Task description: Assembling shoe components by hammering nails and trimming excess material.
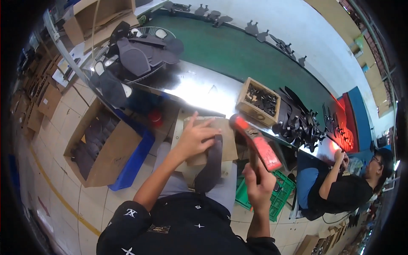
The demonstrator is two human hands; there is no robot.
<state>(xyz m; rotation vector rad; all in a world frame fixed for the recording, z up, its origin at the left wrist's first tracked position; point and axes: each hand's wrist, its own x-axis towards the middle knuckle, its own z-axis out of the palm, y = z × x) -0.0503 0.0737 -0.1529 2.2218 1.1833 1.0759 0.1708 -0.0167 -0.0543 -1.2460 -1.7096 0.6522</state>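
Note:
My right hand (260,187) is wrapped round the wooden handle of a hammer (267,156) with a long red head, raised to the right of a cardboard-covered board (228,138) above my lap. My left hand (194,139) lies over the board with its fingers spread. Its fingertips touch the upper end of a dark grey, strap-like piece (210,168), which runs down toward my lap and widens into a rounded end. Whatever is under the fingertips is hidden.
A wooden box (257,102) of small dark parts stands on the metal bench edge, beside a pile of black pieces (299,125). A wire basket (144,53) holds grey pieces. Left is a carton (106,148); right, a green crate (276,195) and a seated co-worker (346,187).

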